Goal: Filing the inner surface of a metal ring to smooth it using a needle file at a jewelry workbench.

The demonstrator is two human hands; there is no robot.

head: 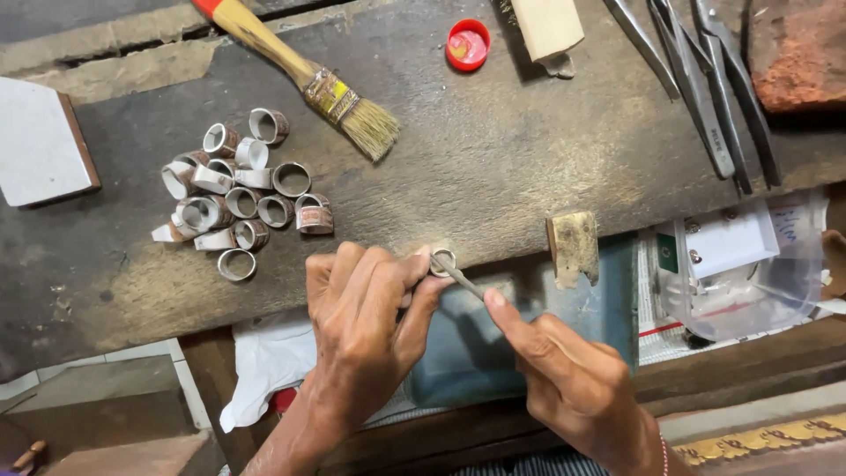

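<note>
At the front edge of the worn wooden bench (493,150), the left hand (361,326) is closed around a small metal ring (442,261), pinching it between thumb and fingertips so that it rests against the bench edge. The right hand (573,379) is closed in a pinch on a thin metal file (460,276), whose tip reaches into the ring's opening.

On the bench to the left lies a loose heap of similar ring blanks (236,189), some upright, some on their sides. Behind them lies a wooden-handled brush (304,75), and near it a red bottle cap (468,44), open side up; what it holds cannot be made out. Several metal tweezers (705,88) lie at the upper right.

Below the bench edge on the right sits a clear plastic container (749,273) holding white cards and small bits that are too blurred to tell. A white cloth (269,361) lies under the left wrist.
</note>
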